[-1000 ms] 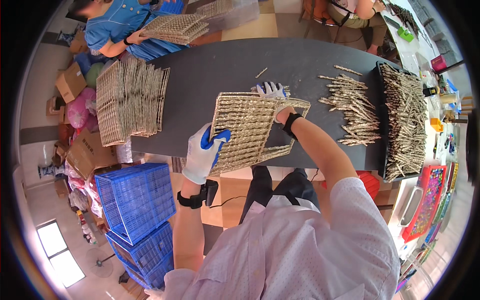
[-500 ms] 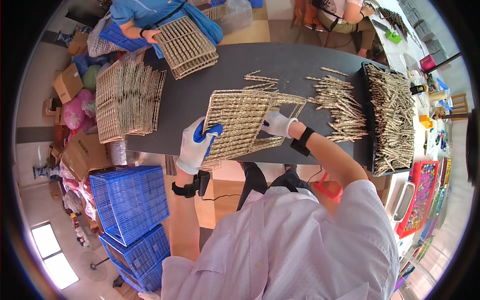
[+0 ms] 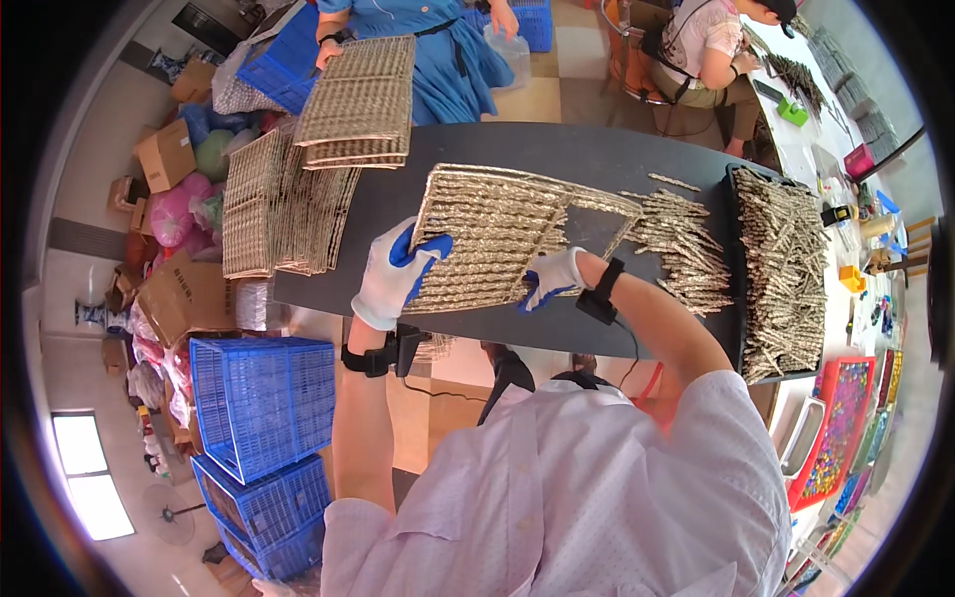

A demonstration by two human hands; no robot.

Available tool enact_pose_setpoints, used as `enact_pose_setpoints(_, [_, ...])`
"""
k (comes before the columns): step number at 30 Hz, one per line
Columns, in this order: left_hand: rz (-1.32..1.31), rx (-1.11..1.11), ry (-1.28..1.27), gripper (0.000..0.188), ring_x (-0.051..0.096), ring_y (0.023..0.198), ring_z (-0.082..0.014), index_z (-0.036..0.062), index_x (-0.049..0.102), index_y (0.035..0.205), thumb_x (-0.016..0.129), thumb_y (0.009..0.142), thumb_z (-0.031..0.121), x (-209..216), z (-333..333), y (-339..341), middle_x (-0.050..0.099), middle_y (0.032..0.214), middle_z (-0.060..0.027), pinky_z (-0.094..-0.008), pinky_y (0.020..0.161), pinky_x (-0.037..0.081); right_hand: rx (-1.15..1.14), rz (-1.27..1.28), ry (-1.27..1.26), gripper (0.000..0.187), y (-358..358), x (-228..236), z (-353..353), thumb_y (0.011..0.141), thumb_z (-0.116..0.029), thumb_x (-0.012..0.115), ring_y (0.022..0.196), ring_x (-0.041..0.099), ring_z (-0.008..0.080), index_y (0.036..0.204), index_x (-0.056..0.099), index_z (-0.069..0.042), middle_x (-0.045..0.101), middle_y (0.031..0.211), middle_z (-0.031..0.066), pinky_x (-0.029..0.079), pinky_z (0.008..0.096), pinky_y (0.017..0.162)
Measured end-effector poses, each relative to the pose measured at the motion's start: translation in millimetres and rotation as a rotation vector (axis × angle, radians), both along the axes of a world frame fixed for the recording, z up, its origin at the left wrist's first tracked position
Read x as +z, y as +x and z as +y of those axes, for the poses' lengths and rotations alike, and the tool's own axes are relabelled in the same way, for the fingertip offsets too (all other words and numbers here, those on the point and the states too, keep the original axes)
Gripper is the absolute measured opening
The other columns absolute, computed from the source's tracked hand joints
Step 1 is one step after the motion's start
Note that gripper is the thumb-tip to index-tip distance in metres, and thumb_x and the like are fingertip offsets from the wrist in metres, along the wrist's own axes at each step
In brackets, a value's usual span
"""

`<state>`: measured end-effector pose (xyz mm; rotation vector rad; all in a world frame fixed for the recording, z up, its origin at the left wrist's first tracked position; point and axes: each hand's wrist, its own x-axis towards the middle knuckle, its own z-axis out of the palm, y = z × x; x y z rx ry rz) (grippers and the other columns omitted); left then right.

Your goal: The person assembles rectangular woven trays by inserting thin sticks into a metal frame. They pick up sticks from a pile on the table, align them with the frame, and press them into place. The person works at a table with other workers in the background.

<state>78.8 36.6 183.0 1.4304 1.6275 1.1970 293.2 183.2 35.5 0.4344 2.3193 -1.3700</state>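
A tan-gold rectangular frame (image 3: pixel 487 239) filled with rows of twisted strips is held up, tilted, over the dark table. Its right-hand section is open, without strips. My left hand (image 3: pixel 398 271), in a white glove with blue on the fingers, is closed around the left edge, thumb on the front. My gloved right hand (image 3: pixel 550 279) is closed at the cross bar near the lower right ends of the strips; its fingertips are partly hidden. Right of the frame lies a loose pile of twisted strips (image 3: pixel 681 249).
A black tray (image 3: pixel 736 328) full of strips stands at the table's right end. Finished-looking frames (image 3: pixel 254 204) stack at the left. Across the table, a person in blue holds several frames (image 3: pixel 358 99). Blue crates (image 3: pixel 264 408) stand at lower left; another person sits at upper right.
My right hand has come from behind the frame's open section to its lower right bar. The person across has lifted the frames nearer the left stack. The whole view has shifted slightly.
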Motion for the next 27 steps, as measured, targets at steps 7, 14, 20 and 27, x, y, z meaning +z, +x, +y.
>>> enact_pose_setpoints(7, [-0.319, 0.225, -0.034, 0.028, 0.059, 0.083, -0.0084, -0.0066, 0.061, 0.117, 0.062, 0.092, 0.007, -25.0, 2.7, -13.8, 0.069, 0.098, -0.0063, -0.0254, 0.075, 0.052, -0.251, 0.200, 0.422, 0.071, 25.1, -13.3, -15.0, 0.075, -0.050, 0.076, 0.105, 0.063, 0.0372, 0.128, 0.058, -0.008, 0.068, 0.108, 0.0191, 0.048, 0.0435, 0.092])
enact_pose_setpoints(14, [-0.560, 0.340, -0.065, 0.027, 0.062, 0.085, -0.0126, -0.0069, 0.060, 0.119, 0.056, 0.094, 0.002, -51.1, 12.1, -21.2, 0.067, 0.102, -0.0074, -0.0271, 0.078, 0.054, -0.269, 0.246, 0.407, 0.065, 42.1, -11.1, -6.6, 0.075, -0.044, 0.078, 0.107, 0.063, 0.0354, 0.125, 0.059, -0.009, 0.068, 0.111, 0.0177, 0.049, 0.0430, 0.090])
enact_pose_setpoints(20, [-0.522, 0.404, -0.056, 0.028, 0.064, 0.091, -0.0156, -0.0067, 0.059, 0.121, 0.055, 0.095, 0.001, -56.4, 12.0, -27.0, 0.067, 0.108, -0.0095, -0.0288, 0.082, 0.054, -0.374, 0.369, 0.073, 0.057, 52.3, -8.2, 6.0, 0.073, -0.027, 0.083, 0.105, 0.064, 0.0337, 0.120, 0.061, -0.005, 0.068, 0.111, 0.0173, 0.050, 0.0399, 0.091])
enact_pose_setpoints(27, [-0.513, 0.265, -0.031, 0.030, 0.064, 0.093, -0.0152, -0.0072, 0.059, 0.122, 0.057, 0.097, 0.009, -62.8, 7.6, -37.0, 0.067, 0.108, -0.0097, -0.0287, 0.087, 0.053, -0.255, 0.330, 0.025, 0.058, 49.7, 12.1, 3.2, 0.076, -0.032, 0.081, 0.105, 0.065, 0.0287, 0.125, 0.062, -0.007, 0.068, 0.115, 0.0147, 0.050, 0.0359, 0.090])
